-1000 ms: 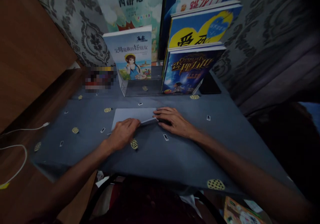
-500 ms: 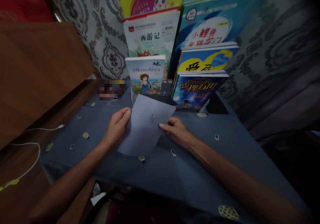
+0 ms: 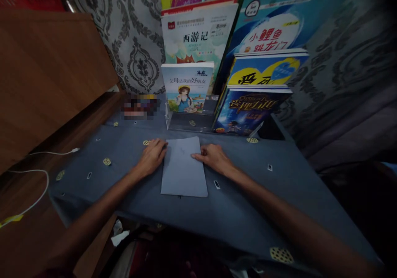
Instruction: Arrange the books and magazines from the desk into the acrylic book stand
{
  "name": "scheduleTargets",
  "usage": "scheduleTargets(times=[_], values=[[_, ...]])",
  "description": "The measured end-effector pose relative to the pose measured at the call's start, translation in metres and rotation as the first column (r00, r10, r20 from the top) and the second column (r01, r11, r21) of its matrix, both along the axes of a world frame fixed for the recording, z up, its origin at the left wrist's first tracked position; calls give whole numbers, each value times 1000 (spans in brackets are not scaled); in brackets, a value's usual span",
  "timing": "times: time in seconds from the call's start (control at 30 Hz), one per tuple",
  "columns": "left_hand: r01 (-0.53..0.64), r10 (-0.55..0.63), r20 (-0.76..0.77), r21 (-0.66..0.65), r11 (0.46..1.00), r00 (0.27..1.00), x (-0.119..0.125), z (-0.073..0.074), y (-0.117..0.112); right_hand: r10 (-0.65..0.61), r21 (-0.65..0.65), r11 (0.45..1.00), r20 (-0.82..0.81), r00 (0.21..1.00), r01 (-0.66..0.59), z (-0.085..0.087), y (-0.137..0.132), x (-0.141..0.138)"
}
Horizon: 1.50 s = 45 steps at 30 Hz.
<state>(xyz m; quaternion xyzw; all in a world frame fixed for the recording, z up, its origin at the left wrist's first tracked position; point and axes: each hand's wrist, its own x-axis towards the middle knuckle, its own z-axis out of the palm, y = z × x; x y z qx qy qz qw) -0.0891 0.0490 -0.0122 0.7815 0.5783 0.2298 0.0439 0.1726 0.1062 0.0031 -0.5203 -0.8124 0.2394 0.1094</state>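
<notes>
On the dark cloth of the table (image 3: 254,158), in front of the clear rack (image 3: 192,123) of upright books (image 3: 248,108), lies a pale booklet (image 3: 182,170), flat or nearly so, one short end towards the person. The hands are apart, one at each long side of it. At its left edge are the curled fingertips of the left hand (image 3: 152,156); whether they grip or merely touch, I cannot tell. The right hand (image 3: 215,157) has its thumb over the right edge, on the cover; its other fingers are partly hidden, so a firm pinch cannot be made out. The booklet looks thin and light, with a smooth, perhaps slightly slippery cover that should bend easily and crease if squeezed. Its right corners look rounded and its left ones squarer, so the spine is probably on the left. That side should make the steadier hold; the loose right edge could fan open.
</notes>
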Motion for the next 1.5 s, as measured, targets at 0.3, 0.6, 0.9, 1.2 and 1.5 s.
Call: scheduleTargets(times=[0.3, 0.6, 0.9, 1.2, 1.5], values=[[45, -45, -182, -2, 999, 982, 1, -20, -4, 348, 320, 891, -23, 937, -323, 0, -23, -44], [77, -71, -101, 60, 995, 992, -4, -29, -4, 417, 247, 888, -78, 905, -388, -35, -10, -60], [80, -78, -143, 6, 997, 987, -5, -23, -2, 390, 230, 899, -27, 921, -374, -40, 12, 3], [306, -326, -222, -119, 944, 919, 27, -1, -18, 385, 248, 899, -50, 922, -362, -42, 13, -1], [627, -681, -111, -304, 717, 724, 80, 3, -73, 389, 284, 892, -89, 917, -351, -46, 12, -1]])
